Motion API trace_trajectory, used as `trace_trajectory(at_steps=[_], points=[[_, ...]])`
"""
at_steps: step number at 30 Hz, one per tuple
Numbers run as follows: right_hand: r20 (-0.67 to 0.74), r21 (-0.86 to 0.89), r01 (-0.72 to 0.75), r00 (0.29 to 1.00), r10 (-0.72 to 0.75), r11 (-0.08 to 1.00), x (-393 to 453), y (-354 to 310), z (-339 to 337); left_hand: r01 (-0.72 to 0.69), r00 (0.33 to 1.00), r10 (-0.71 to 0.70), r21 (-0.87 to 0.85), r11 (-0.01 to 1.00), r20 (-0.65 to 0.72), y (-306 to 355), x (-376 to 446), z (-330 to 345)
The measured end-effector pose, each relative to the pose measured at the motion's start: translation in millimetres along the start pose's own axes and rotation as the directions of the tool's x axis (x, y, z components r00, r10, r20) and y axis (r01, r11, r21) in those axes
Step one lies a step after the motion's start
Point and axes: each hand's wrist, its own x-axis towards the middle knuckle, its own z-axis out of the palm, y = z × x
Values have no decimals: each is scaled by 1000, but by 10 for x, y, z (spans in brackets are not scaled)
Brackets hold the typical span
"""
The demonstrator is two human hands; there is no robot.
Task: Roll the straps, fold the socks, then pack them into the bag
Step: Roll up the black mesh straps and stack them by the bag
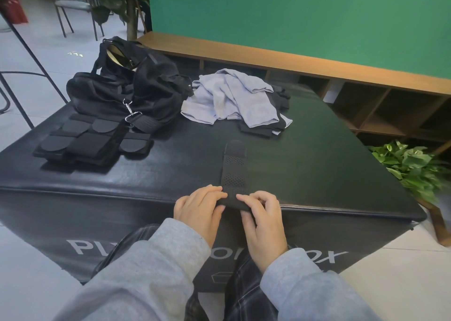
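Fingers of my left hand point(199, 210) and right hand point(262, 220) curl onto the black strap's point(233, 171) near end at the box point(317, 154) edge; whatever roll is there, they hide.

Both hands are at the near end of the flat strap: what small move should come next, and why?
Probably roll the pinched end forward, away from the body. The left hand and right hand pinch the near end of the perforated strap, and the rest lies flat and unrolled on the black box.
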Motion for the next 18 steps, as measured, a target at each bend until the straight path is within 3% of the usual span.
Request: trace_trajectory(at_steps=[18], points=[[34, 115, -71, 997, 67, 991, 17, 20, -12, 26, 1000, -27, -62, 998, -8, -27, -1, 9]])
